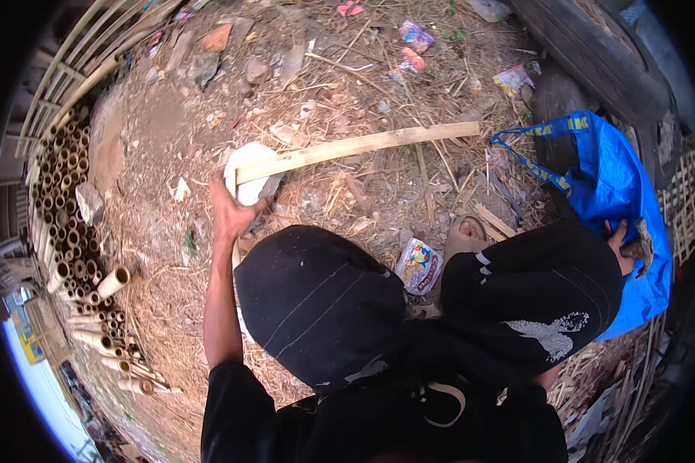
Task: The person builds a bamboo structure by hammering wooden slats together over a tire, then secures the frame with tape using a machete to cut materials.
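Observation:
At the left, my left hand (pixel 235 214) has its thumb and fingers round the near edge of a white piece (pixel 247 157) with a greyish side. Its material cannot be made out. A long, flat, pale bamboo strip (pixel 355 147) lies across this piece, its left end close to my fingers, and reaches rightward over the ground. On the far right, my right hand (pixel 619 245) is against the blue woven bag (pixel 614 170), beyond my knee. A rough brownish thing (pixel 639 248) shows beside that hand; whether my fingers hold it is unclear.
Stacked cut bamboo tubes (pixel 66 193) stand at the left. Old tyres (pixel 594 54) lie at the upper right above a bamboo lattice (pixel 686 201). Wrappers, stones and straw litter the ground. A printed packet (pixel 419 266) lies beside my sandalled foot (pixel 467 231).

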Tool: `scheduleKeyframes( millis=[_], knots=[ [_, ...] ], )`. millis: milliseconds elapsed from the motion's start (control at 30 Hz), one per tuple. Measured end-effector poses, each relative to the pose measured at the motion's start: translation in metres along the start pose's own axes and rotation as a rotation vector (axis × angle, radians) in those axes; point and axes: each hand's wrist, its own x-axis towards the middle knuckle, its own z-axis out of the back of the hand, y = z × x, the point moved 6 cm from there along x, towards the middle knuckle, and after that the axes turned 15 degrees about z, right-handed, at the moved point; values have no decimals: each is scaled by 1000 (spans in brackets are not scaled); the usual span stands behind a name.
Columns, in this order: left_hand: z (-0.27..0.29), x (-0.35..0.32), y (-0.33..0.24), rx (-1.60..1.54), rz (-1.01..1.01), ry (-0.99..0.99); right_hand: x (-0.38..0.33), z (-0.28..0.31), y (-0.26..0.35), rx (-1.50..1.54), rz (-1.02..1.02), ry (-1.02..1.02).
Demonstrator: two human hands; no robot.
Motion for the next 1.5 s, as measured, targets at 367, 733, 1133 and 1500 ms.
scheduleKeyframes(
  millis=[367, 733, 1133, 1500],
  knots=[
    [123, 6, -234, 19, 77, 255, 60, 92, 70, -263, -94, 132],
    [162, -51, -582, 262, -150, 655, 160, 265, 246, -340, -659, -67],
    [162, -174, -915, 205, -370, 802, 93, 447, 390, -347, -1151, -997],
    [-20, -233, -1127, 213, -401, 935, 201, 437, 334, -569, -1156, -1077]
  ],
)
